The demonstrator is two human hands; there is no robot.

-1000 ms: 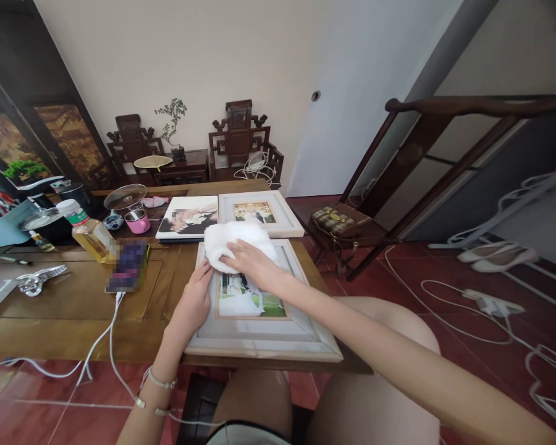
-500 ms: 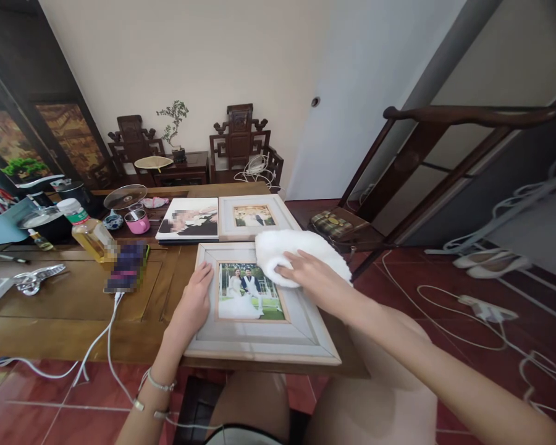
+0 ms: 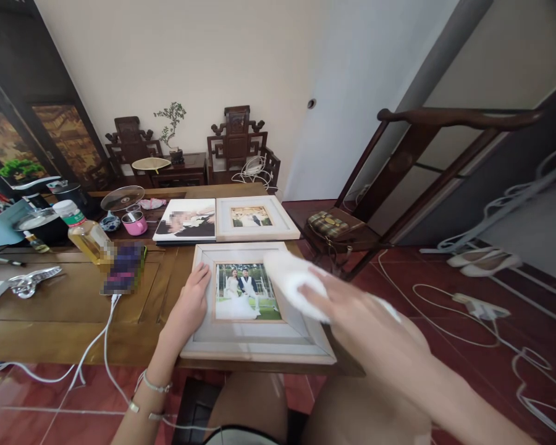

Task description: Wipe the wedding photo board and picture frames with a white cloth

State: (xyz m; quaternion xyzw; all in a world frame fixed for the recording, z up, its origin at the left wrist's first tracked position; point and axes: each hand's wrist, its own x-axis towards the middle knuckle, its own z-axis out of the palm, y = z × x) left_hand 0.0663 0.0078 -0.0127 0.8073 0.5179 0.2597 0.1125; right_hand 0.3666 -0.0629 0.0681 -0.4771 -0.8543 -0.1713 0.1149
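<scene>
Front edge: the photo frame [image 3: 248,330] lies flat on the wooden table [image 3: 97,334], its bottom side just beside the table's front edge, right above my legs [image 3: 254,402].
Right edge: only a narrow strip of wood shows between the frame's lower right corner and the table's end; past that, the drop goes down to red floor tiles.
Left side: the widest stretch of wood in my reach runs from the frame to the phone [image 3: 123,269], whose white cable [image 3: 109,330] hangs over the front edge.
Behind the frame: a second frame [image 3: 252,232] and a photo panel [image 3: 185,219] sit side by side and close off the far side.
Farther left: an amber bottle [image 3: 88,235] stands behind the phone, with a pink cup [image 3: 135,224] beyond it.
Beyond the table's end: a dark wooden chair [image 3: 398,157] carries a checked bag [image 3: 331,225].
My left hand [image 3: 192,309]: fingers together, laid on the frame's left rim; I cannot tell whether the thumb pinches it.
My right hand [image 3: 347,309]: blurred, curled around a bunched white cloth [image 3: 285,275] over the frame's right side, forearm slanting in from the lower right; I cannot tell how firmly the cloth presses.
</scene>
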